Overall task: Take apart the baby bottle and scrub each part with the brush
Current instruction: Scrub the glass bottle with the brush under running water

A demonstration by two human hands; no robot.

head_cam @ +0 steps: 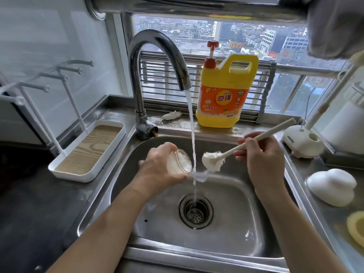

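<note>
A baby bottle [180, 162] and a brush [211, 161] are held over a steel sink [246, 223] under a running tap [155, 46].
The clear bottle is held on its side in the grip of the left hand [157, 166], fingers wrapped round it, its open mouth at the water stream [190, 115]. The brush handle is pinched in the grip of the right hand [260, 154], the white head just beside the stream and apart from the bottle. On the steel bench [118, 113] a yellow detergent jug [224, 95] is set by the window [236, 36], a white drying rack [88, 152] on the left, a white brush stand [301, 140] on the right. City buildings are seen outside.
</note>
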